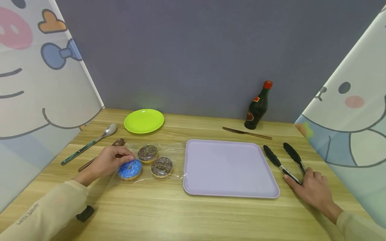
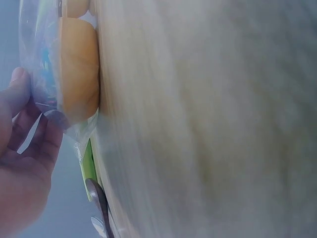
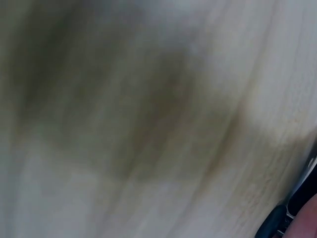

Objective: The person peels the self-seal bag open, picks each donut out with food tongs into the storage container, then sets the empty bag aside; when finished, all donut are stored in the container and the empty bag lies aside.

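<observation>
Both forearms come in low from the near corners, the left sleeve (image 1: 57,204) at one side, the right sleeve (image 1: 359,226) at the other. A black thing (image 1: 85,214) shows beside the left sleeve, partly covered by it.

The right hand (image 1: 315,187) lies palm down at the right, gripping the tongs (image 1: 274,159) by the handles, thumb on one arm and fingers over the other. The tongs are spread, their black tips pointing away from the person, just beside the tray (image 1: 229,169).

The left hand (image 1: 112,160) is bent at the wrist over the left end of a see-through bag (image 1: 178,150), fingers pointing right. It pinches the bag at the edge of the blue donut (image 1: 130,170). Two dark donuts (image 1: 155,160) lie in the bag to the right of the blue one. The bag's right end meets the tray's left edge; whether it overlaps, I cannot tell.

The left hand hides part of the brown spoon (image 1: 118,142). Beyond that, well left, is the green-handled spoon (image 1: 90,144). The tray takes up the surface (image 1: 193,217) between bag and tongs.

Farther back, the knife (image 1: 247,133) lies behind the tray, the green plate (image 1: 144,121) behind the bag. The bottle (image 1: 257,108) stands just behind the knife, near the grey wall (image 1: 187,57).
</observation>
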`<state>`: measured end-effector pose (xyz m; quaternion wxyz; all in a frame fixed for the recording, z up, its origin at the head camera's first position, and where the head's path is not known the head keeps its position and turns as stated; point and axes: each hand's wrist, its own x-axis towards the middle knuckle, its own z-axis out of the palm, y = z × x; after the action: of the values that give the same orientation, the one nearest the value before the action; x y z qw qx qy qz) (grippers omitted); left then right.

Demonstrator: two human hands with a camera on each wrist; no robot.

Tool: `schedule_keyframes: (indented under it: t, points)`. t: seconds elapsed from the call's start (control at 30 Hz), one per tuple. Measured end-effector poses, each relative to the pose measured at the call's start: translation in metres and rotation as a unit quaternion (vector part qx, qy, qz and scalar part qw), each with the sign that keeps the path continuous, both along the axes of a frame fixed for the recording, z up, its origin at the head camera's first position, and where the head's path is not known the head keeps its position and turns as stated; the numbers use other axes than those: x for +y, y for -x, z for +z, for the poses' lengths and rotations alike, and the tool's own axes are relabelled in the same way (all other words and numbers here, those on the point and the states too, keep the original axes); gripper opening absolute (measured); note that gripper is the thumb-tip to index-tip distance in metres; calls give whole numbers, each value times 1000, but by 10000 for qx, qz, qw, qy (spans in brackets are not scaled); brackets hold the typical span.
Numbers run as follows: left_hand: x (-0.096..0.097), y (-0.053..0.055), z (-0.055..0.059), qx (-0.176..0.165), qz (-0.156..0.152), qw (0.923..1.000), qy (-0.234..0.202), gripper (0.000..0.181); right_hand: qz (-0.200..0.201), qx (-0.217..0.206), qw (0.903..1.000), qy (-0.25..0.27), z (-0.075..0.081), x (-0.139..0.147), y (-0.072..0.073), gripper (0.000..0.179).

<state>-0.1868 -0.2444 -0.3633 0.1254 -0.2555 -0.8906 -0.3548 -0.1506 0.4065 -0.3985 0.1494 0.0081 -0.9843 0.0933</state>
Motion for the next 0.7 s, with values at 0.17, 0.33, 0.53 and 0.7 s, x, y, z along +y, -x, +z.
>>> schedule_keyframes:
  t: [0.17,0.33,0.53,0.7]
  points:
    - [0,0,0,19,69,10000,68,7,-74,-149,9999,28,2,1,2,89]
    - [2,2,0,96,58,9999,105,8,-53,-238,9992,304,7,0,2,85]
    - [2,3,-1,65,8,9999,114,7,325,-211,9967,712,19,-15,-1,79]
    - [1,2,-1,11,5,9999,105,6,1020,190,9928,597,29,-36,1,74]
